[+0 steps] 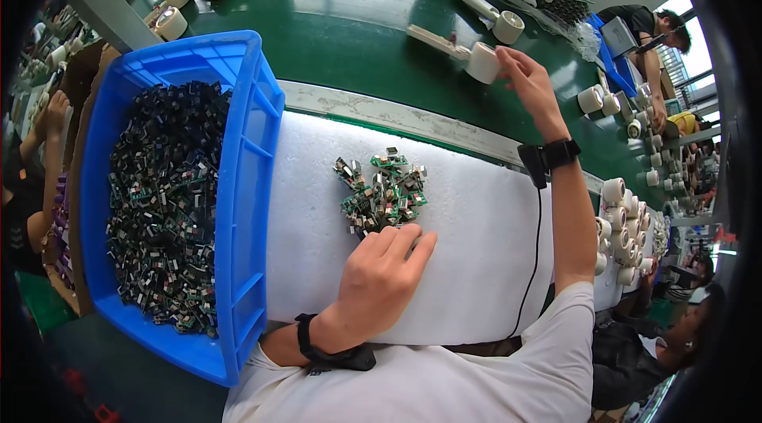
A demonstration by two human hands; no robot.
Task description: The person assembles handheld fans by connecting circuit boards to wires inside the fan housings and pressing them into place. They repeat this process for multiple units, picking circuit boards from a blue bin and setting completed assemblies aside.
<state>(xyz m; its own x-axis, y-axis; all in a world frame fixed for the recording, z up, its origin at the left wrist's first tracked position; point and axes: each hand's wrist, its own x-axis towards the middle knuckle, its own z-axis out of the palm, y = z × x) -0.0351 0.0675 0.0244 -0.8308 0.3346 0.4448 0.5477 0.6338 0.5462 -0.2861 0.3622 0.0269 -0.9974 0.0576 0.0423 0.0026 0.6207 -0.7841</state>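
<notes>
A loose heap of small green circuit boards (386,191) with metal connectors lies on a white foam sheet (476,264). My left hand (381,272) rests at the near edge of this heap, fingers bent together. Its thumb and whatever might be under the fingers are hidden. Farther off to the right, my right hand (527,83) reaches over the green conveyor belt (357,42). Its thumb and fingertips close at the right end of a white device with a cylindrical head (482,63), whose open handle points left.
A deep blue bin (248,209) full of similar boards stands at the left. More white cylindrical devices (508,26) lie along the belt, and several are stacked (623,224) at the right. A black cable (536,256) crosses the foam from my right wrist. A co-worker (647,34) sits at the far right.
</notes>
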